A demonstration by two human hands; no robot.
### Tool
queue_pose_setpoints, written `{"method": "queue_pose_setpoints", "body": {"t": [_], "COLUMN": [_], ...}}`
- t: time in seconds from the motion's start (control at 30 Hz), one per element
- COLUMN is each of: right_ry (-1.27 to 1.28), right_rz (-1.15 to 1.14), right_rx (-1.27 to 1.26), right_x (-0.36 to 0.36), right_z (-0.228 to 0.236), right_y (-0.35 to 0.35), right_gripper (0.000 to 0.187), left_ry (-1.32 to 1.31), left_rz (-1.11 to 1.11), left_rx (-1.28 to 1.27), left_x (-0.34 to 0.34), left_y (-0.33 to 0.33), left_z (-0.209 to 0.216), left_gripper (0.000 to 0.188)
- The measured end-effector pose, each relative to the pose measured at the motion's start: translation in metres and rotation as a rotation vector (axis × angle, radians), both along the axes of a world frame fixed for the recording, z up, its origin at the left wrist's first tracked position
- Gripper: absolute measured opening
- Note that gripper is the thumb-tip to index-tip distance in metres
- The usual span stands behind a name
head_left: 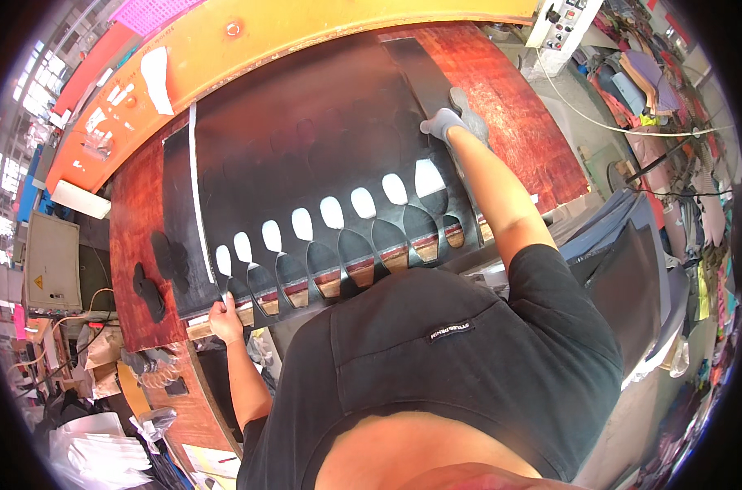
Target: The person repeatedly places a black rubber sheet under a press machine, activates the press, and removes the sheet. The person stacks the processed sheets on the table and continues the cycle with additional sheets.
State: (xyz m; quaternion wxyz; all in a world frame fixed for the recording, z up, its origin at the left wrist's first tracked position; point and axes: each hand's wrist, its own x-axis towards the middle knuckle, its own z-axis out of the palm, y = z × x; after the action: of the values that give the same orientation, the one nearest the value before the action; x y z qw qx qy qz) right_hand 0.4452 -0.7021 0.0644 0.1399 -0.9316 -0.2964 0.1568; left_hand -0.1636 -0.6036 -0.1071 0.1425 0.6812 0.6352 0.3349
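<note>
A large black sheet (306, 131) lies on a reddish-brown board, with a row of insole-shaped holes along its near edge. White shows through the far ends of the holes. At the sheet's near left corner my left hand (226, 318) is closed, pinching the narrow black edge beside the first hole. My right hand (443, 125), in a grey glove, is closed at the sheet's right edge, its thumb over the top; the other fingers are partly hidden. Dark grey insole pieces (473, 122) lie right beside it. More black insole pieces (149, 292) rest on the board's left side.
An orange machine beam (306, 34) spans the far side of the reddish-brown board (518, 106). A control panel (563, 24) with buttons stands at the far right. Dark sheets (632, 278) are stacked to my right. A grey electrical box (52, 261) stands at left.
</note>
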Motion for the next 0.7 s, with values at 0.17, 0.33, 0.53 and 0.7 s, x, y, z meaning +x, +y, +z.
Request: {"method": "queue_pose_setpoints", "body": {"t": [0.17,0.33,0.53,0.7], "right_ry": [0.025,0.215,0.298,0.025], "right_rz": [-0.030,-0.058,-0.013,0.138], "right_rx": [0.104,0.428,0.432,0.381], "right_x": [0.004,0.013,0.014,-0.005], "right_z": [-0.007,-0.031,-0.036,-0.026], "right_y": [0.004,-0.001,-0.018,-0.029], "right_gripper": [0.051,0.035,0.030,0.038], "left_ry": [-0.013,-0.003,-0.010,-0.767], "left_rz": [0.001,-0.010,-0.087,-0.093], "left_rx": [0.036,0.050,-0.178,-0.609], "left_x": [-0.001,-0.003,0.001,0.028], "left_y": [0.002,0.001,0.011,0.036], "left_z": [-0.003,-0.007,0.015,0.041], "left_gripper": [0.053,0.052,0.047,0.032]}}
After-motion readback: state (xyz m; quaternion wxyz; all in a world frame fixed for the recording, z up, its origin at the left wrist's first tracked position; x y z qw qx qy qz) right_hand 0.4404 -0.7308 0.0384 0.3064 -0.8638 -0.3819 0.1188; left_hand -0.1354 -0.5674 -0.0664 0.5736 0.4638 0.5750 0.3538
